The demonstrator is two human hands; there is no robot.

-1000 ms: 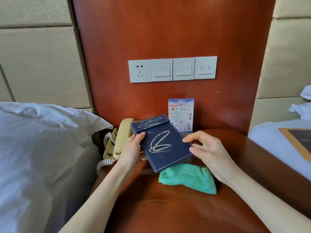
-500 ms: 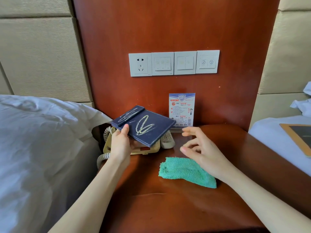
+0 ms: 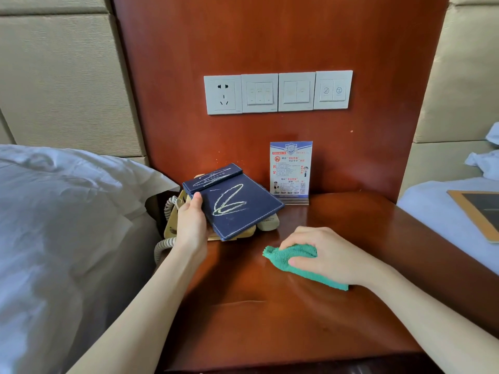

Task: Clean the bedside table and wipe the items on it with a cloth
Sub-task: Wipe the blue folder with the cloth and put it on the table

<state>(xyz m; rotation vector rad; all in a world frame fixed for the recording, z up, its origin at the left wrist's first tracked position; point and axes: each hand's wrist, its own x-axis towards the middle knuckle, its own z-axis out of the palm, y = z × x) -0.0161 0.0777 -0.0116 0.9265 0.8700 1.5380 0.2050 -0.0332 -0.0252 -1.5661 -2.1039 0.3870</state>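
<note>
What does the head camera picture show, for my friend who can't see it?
A person's right hand grips a green cloth on a reddish wooden bedside table, while the left hand holds a dark blue pad with chalky scribbles over a beige phone. A small sign stands behind, under wall switches.

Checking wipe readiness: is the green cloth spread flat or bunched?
Bunched: the right hand grips the green cloth in a crumpled wad on the bedside table.

White pillow [image 3: 62, 201], wall switch plates [image 3: 278, 92], padded headboard panels [image 3: 62, 76]
</note>
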